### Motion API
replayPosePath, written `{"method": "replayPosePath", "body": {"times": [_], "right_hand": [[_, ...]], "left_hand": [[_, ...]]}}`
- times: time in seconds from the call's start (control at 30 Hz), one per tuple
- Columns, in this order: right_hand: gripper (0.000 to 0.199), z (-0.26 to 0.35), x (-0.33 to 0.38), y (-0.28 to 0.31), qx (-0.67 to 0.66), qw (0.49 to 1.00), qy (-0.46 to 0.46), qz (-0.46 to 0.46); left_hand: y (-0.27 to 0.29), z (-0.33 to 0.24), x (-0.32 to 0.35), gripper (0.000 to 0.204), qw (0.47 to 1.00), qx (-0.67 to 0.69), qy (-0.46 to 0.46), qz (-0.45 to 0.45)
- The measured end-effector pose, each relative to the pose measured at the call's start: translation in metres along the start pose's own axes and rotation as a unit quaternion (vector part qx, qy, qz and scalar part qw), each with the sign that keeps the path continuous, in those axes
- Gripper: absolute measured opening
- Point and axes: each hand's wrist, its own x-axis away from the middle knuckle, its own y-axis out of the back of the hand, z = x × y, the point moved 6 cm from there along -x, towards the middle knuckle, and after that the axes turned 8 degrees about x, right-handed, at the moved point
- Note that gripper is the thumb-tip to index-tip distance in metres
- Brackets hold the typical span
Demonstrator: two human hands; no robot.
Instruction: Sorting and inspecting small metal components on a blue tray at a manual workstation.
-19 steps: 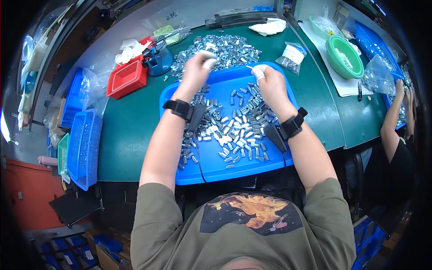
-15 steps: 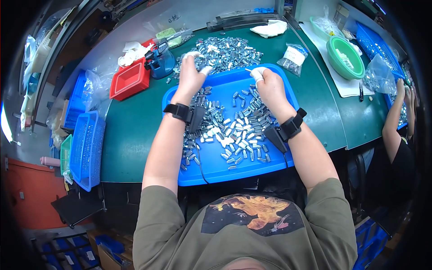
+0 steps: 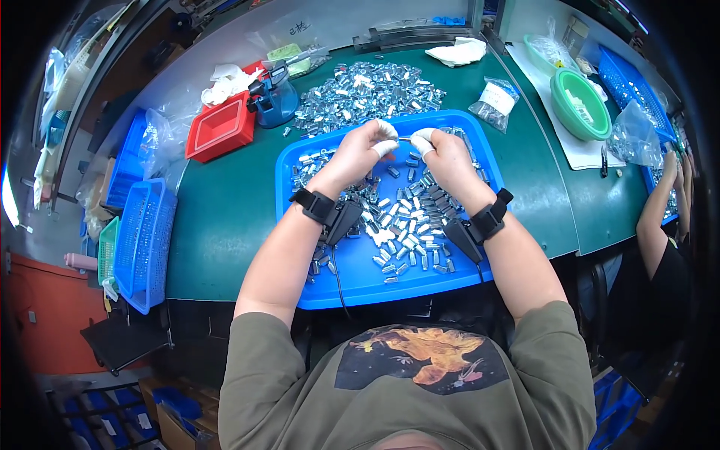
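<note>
Over the far half of a blue tray point(image 3: 375, 296), my two hands meet with fingertips almost touching. White finger covers wrap several fingertips. My right hand point(image 3: 450, 161) is closed in a pinch on a thin rod point(image 3: 404, 139), whose short bare length spans the gap between the hands. The fingers of my left hand point(image 3: 351, 159) are closed at the rod's other end; whatever they hold is hidden. Below them, many small silvery metal parts point(image 3: 409, 225) lie scattered in the tray. Beyond its far rim is a heap of similar metal parts point(image 3: 367, 90) on the green table.
Left of the heap stand a blue spray bottle point(image 3: 276, 101) and a red bin point(image 3: 221, 129). Blue baskets point(image 3: 142, 247) are at the far left. A bag of parts point(image 3: 495, 105) and a green bowl point(image 3: 581, 105) lie to the right. A co-worker's arms point(image 3: 660, 195) show at the right edge.
My left hand has come from the edge of the heap, right and nearer, to meet my right hand, and its fingers have closed. My right hand has shifted only slightly.
</note>
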Motion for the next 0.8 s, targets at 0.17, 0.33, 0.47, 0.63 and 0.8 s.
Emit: {"method": "replayPosePath", "body": {"times": [0.17,0.33,0.47,0.63,0.8], "right_hand": [[0.018,0.006,0.003,-0.005,-0.037,0.999,0.017,0.03],[0.017,0.01,0.007,-0.006,-0.043,0.998,0.022,0.046],[0.016,0.012,0.012,-0.008,-0.048,0.998,-0.015,0.035],[0.016,0.013,0.009,-0.006,-0.051,0.997,-0.037,0.038],[0.018,0.001,-0.001,-0.002,-0.071,0.996,-0.039,0.031]], "left_hand": [[-0.001,-0.006,0.0,0.012,0.994,0.104,-0.006,0.029],[-0.001,-0.012,0.002,0.016,0.999,0.025,-0.032,0.015],[-0.002,-0.02,0.006,0.015,0.999,-0.041,-0.036,0.005],[-0.004,-0.023,0.003,0.015,0.998,-0.011,-0.048,-0.025],[-0.007,-0.026,-0.004,0.015,0.998,-0.056,-0.034,0.003]]}}
